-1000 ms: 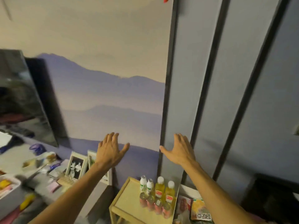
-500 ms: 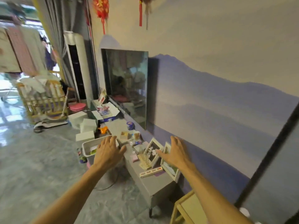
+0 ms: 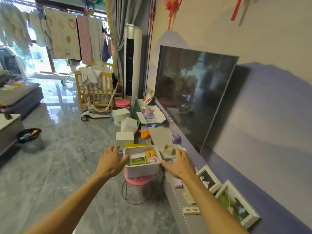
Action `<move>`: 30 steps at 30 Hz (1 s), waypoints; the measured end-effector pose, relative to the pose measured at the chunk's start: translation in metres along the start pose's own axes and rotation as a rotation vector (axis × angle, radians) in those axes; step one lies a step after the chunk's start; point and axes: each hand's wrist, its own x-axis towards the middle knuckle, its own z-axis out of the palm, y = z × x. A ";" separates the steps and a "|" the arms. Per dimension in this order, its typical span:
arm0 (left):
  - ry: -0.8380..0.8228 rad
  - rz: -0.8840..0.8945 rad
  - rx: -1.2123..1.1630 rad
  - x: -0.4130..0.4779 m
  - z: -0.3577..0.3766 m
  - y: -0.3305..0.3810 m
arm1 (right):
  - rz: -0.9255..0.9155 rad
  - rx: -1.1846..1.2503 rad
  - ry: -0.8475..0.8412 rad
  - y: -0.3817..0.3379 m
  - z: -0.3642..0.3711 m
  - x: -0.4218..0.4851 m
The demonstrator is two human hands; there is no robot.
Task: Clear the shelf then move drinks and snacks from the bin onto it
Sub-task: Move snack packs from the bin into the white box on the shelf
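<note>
Both hands are empty, fingers spread and relaxed. The left hand (image 3: 110,163) hangs at the 9 o'clock side of the bin (image 3: 141,171) and the right hand (image 3: 181,163) at its 3 o'clock side. Each thumb points at the rim, and whether either one touches cannot be told.

The bin stands at 12 o'clock ahead of the person, on a pink stool (image 3: 137,181). It looks like a stiff plastic tub with smooth, likely slippery walls and a rolled rim. The load seems to be light, so it should lift easily. Because the walls taper and offer little friction, the best hold is probably under the rim on the two short sides, with both hands level so the contents do not slide. The stool top is hardly wider than the bin, so a sideways shove could tip it.

The bin is white, rectangular and open-topped. A green packet (image 3: 139,160) lies flat in it, with a red-and-white pack (image 3: 154,159) and yellow packs (image 3: 151,152) toward 1 o'clock. No bottles show inside.

A grey cabinet (image 3: 175,198) runs along the wall at 3 o'clock of the stool and carries picture frames (image 3: 236,204). White boxes (image 3: 125,137) sit on the floor farther off at 12 o'clock, and a television (image 3: 194,92) hangs at 1 o'clock.
</note>
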 end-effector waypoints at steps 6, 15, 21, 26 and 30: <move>-0.045 0.001 -0.005 0.079 0.027 -0.013 | 0.002 -0.036 -0.079 -0.013 0.036 0.091; -0.141 -0.026 0.012 0.236 0.106 -0.006 | 0.007 -0.001 -0.156 0.008 0.091 0.277; -0.238 -0.078 0.069 0.342 0.159 -0.010 | -0.020 -0.003 -0.251 0.019 0.138 0.398; -0.402 -0.101 0.106 0.397 0.228 -0.033 | 0.001 -0.024 -0.369 0.040 0.215 0.464; -0.573 -0.117 0.158 0.421 0.308 -0.074 | 0.067 -0.074 -0.491 0.067 0.293 0.496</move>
